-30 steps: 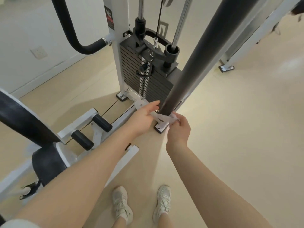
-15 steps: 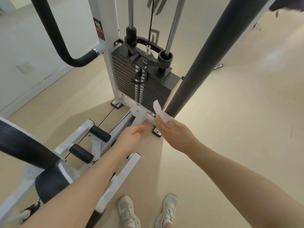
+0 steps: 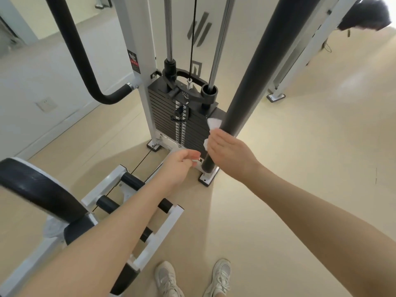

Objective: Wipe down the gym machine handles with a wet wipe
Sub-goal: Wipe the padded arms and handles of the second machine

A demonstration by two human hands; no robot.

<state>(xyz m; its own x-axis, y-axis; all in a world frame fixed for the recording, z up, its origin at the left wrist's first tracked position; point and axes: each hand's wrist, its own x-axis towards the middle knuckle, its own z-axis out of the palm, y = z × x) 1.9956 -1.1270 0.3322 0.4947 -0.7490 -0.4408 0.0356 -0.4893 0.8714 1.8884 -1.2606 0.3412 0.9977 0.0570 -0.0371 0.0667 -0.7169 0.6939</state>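
- Pressing a crumpled white wet wipe [image 3: 214, 123] against the lower end of the long dark grey padded handle bar [image 3: 252, 86], the right hand [image 3: 229, 153] curls its grip round both, probably so the cloth can slide along the bar.
- The left hand [image 3: 179, 168] hangs just beside, fingers loosely curled, holding nothing.
- Behind stands the black weight stack [image 3: 169, 116]; below lies the pale beige floor [image 3: 300, 168] of a gym room.
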